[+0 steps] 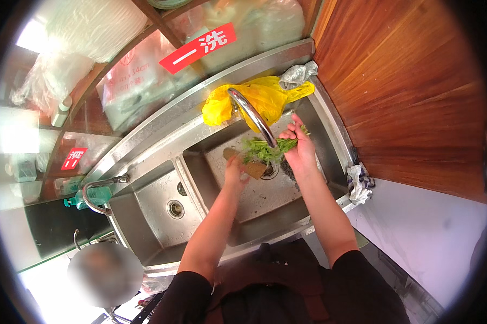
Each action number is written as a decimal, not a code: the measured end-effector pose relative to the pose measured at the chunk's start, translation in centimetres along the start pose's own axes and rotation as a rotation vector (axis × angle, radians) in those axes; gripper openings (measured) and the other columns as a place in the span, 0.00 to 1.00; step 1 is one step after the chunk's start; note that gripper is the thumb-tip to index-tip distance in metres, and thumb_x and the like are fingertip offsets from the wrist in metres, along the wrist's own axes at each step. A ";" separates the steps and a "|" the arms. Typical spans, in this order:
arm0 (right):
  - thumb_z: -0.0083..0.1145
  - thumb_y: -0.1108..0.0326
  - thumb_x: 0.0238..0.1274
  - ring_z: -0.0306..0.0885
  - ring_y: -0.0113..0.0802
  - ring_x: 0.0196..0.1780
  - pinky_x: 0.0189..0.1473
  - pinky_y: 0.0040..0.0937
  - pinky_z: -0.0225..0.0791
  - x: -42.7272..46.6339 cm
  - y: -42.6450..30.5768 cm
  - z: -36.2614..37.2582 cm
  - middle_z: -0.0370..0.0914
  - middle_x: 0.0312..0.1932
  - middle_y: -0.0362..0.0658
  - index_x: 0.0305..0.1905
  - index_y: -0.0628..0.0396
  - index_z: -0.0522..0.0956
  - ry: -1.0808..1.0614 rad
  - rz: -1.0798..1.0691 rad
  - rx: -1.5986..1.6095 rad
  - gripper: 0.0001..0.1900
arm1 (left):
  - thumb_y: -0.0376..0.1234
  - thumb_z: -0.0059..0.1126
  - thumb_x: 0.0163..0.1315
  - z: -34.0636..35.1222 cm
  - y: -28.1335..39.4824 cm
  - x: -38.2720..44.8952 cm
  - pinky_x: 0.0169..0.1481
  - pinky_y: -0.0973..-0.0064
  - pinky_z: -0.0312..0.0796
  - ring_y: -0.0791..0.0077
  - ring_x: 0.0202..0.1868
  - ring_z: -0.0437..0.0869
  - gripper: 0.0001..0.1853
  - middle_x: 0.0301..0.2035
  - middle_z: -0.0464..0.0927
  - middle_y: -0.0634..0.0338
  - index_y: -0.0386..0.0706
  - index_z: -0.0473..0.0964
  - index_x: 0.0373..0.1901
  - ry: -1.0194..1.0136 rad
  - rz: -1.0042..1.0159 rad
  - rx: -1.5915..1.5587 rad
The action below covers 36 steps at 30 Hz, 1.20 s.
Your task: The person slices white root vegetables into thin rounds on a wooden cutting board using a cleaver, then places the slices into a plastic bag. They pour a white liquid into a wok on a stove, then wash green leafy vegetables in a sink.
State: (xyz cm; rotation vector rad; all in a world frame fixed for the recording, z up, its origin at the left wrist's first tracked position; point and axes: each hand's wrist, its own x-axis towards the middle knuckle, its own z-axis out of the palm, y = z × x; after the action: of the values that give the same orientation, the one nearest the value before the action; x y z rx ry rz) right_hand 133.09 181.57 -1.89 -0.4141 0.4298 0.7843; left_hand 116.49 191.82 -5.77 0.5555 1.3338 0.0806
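My right hand (pixel 300 148) grips the stems of a bunch of leafy green herbs (pixel 263 150) under the curved chrome faucet (pixel 253 111) of the larger steel sink basin (pixel 255 206). My left hand (pixel 234 172) is at the left of the leaves, beside a brown, rough-looking piece (pixel 254 170); whether its fingers grip that piece I cannot tell. Another part of brown material shows just above the left hand. A dark mesh-like clump (pixel 287 168) lies near the drain, partly hidden by my right forearm.
Behind the faucet, a yellow plastic bag (pixel 267 95) and a grey cloth (pixel 298 75) lie on the sink ledge. A smaller basin (pixel 166 218) with its own faucet (pixel 90 194) and a green pump bottle (pixel 95 197) are at left. Crumpled material (pixel 360 184) sits at the right corner, below a wooden panel (pixel 409 93).
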 end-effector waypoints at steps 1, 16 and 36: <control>0.47 0.68 0.78 0.63 0.22 0.29 0.38 0.26 0.66 -0.1 0.8 0.0 0.68 0.31 0.35 0.56 0.55 0.76 -0.073 -0.067 0.043 0.11 | 0.35 0.51 0.72 0.5 -0.6 -0.3 0.61 0.67 0.72 0.68 0.53 0.79 0.18 0.52 0.78 0.57 0.36 0.70 0.59 0.036 -0.086 -0.148; 0.68 0.65 0.61 0.76 0.27 0.48 0.52 0.26 0.68 -2.2 0.9 -3.9 0.80 0.45 0.41 0.56 0.59 0.76 -0.214 0.004 -1.429 0.21 | 0.21 0.53 0.67 5.1 1.7 -2.5 0.43 0.68 0.78 0.65 0.41 0.84 0.12 0.44 0.80 0.54 0.37 0.71 0.50 -0.195 0.370 -0.079; 0.52 0.57 0.76 0.75 0.32 0.34 0.38 0.33 0.68 -0.5 2.4 0.0 0.78 0.31 0.43 0.58 0.58 0.72 -0.236 -0.313 -1.721 0.17 | 0.40 0.50 0.73 -2.2 1.3 -1.5 0.59 0.56 0.72 0.50 0.54 0.79 0.23 0.63 0.65 0.43 0.37 0.66 0.64 0.177 1.282 1.057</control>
State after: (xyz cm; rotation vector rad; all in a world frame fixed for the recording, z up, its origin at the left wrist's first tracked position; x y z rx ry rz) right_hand 130.93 182.81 -2.13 -1.8987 -0.6592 0.7176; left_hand 114.39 193.12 -4.18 2.2830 0.8980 0.4876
